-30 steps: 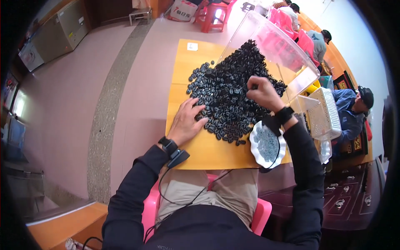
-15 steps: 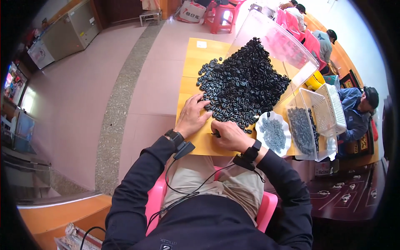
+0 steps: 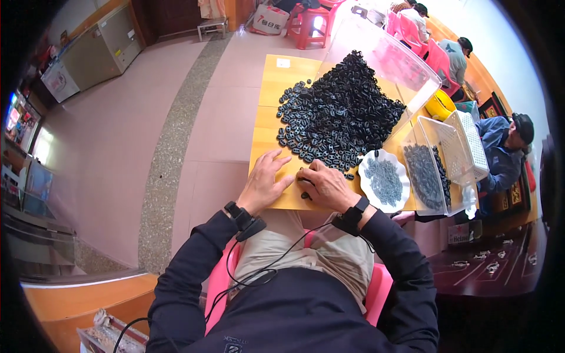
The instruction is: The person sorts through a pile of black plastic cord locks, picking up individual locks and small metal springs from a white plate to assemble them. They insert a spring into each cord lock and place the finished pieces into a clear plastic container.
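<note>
My left hand (image 3: 265, 183) rests on the yellow wooden tabletop (image 3: 276, 202), palm down, its fingers apart and nothing in them. Close beside it, my right hand (image 3: 327, 186) has its fingers curled in a pinch around a small black piece, mostly hidden by the fingers. Another small black piece (image 3: 305, 196) shows under that hand, near the table's front edge. Just beyond both hands spreads a large heap of black oval pieces with holes (image 3: 341, 117). Right of my right hand stands a white scalloped dish (image 3: 404, 197) of small greyish clear bits.
A large clear bin (image 3: 426, 97) lies tipped behind the heap. To the right stand a clear box (image 3: 452, 216) with black pieces, a white perforated basket (image 3: 471, 141) and a yellow bowl (image 3: 440, 106). A person (image 3: 500, 150) sits at the right; others sit farther back.
My left hand has drawn back a little from the heap's edge, its fingers now off the pieces. My right hand stays near the front edge, with a black piece now showing beneath it.
</note>
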{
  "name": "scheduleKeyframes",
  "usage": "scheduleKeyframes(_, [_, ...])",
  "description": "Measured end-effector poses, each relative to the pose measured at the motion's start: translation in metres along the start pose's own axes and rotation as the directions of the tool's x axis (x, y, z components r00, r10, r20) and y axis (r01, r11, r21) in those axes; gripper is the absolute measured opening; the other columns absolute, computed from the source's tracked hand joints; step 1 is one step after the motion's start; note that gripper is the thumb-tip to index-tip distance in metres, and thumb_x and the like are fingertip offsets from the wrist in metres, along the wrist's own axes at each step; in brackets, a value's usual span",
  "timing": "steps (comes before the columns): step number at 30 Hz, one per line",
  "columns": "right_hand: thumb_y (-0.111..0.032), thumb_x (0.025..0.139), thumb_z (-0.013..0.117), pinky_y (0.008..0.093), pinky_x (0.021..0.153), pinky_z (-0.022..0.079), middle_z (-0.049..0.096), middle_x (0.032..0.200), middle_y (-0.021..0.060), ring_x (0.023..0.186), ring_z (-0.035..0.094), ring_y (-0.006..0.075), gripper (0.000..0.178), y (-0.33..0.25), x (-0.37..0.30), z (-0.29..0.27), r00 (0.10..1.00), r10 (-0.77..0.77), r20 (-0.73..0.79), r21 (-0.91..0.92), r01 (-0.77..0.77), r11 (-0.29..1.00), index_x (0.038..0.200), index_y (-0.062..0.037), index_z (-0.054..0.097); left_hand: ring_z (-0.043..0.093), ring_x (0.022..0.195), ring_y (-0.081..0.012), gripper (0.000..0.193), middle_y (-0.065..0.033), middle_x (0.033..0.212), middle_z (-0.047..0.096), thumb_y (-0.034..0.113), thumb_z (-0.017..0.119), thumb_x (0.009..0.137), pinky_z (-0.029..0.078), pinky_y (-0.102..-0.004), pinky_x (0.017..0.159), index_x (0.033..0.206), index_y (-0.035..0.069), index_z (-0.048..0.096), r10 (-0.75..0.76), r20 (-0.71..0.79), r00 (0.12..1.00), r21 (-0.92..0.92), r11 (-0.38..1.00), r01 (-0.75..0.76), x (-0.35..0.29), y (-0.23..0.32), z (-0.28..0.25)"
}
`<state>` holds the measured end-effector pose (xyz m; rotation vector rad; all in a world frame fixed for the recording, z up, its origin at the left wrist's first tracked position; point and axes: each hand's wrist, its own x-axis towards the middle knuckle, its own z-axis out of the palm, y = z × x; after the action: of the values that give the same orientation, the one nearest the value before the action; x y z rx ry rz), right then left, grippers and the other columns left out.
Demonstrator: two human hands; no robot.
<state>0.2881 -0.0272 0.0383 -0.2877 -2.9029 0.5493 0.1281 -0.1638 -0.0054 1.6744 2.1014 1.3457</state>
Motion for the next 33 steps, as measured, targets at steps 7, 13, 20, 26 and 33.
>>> scheduleKeyframes(7, [-0.02,0.083,0.068,0.0388,0.072,0.049,0.061,0.094,0.0128,0.085,0.061,0.0308,0.025,0.007,-0.011,-0.011,0.985,0.026,-0.171,0.092,-0.01,0.996,0.104,-0.0069,0.065,0.038,0.128,-0.0381,0.072,-0.0236,0.133,0.046,0.032,0.079,0.069,0.032,-0.0428,0.109,0.126,-0.003,0.052,0.055,0.093,0.994,0.145,0.987,-0.068,-0.021,0.023,-0.002])
scheduleKeyframes(13, [-0.023,0.078,0.074,0.038,0.076,0.049,0.058,0.102,0.0134,0.089,0.061,0.0315,0.036,-0.004,-0.044,-0.018,0.954,0.06,-0.295,0.05,-0.047,0.998,0.108,-0.0064,0.062,0.038,0.128,-0.0385,0.08,-0.0228,0.131,0.048,0.036,0.08,0.068,0.03,-0.0432,0.11,0.13,-0.003,0.048,0.027,0.096,0.995,0.227,0.973,-0.049,-0.026,0.031,0.006])
scheduleKeyframes(20, [-0.036,0.073,0.075,0.0383,0.068,0.049,0.058,0.092,0.0095,0.084,0.061,0.0278,0.047,-0.011,-0.065,-0.002,0.933,0.233,-0.274,-0.081,-0.264,0.961,0.107,-0.0069,0.06,0.04,0.126,-0.039,0.071,-0.0225,0.129,0.051,0.034,0.077,0.072,0.031,-0.044,0.109,0.127,-0.003,0.051,0.029,0.041,0.999,0.245,0.969,-0.038,-0.027,0.033,0.014])
scheduleKeyframes(26, [-0.03,0.078,0.072,0.0374,0.068,0.05,0.059,0.088,0.0089,0.083,0.062,0.0271,0.036,-0.003,-0.059,0.003,0.913,0.284,-0.293,-0.007,-0.299,0.954,0.102,-0.0067,0.062,0.042,0.125,-0.038,0.06,-0.0219,0.126,0.054,0.031,0.077,0.072,0.033,-0.0436,0.107,0.119,-0.001,0.058,0.033,0.014,0.999,0.267,0.963,-0.036,-0.029,0.035,0.018])
scheduleKeyframes(33, [-0.022,0.08,0.07,0.0373,0.065,0.05,0.06,0.084,0.0089,0.076,0.063,0.027,0.024,0.01,-0.066,0.014,0.863,0.34,-0.374,0.15,-0.305,0.94,0.099,-0.008,0.065,0.044,0.124,-0.0372,0.047,-0.0205,0.123,0.057,0.026,0.076,0.074,0.035,-0.0429,0.106,0.111,0.0,0.064,0.01,-0.019,1.0,0.236,0.972,-0.005,-0.028,0.036,0.019])
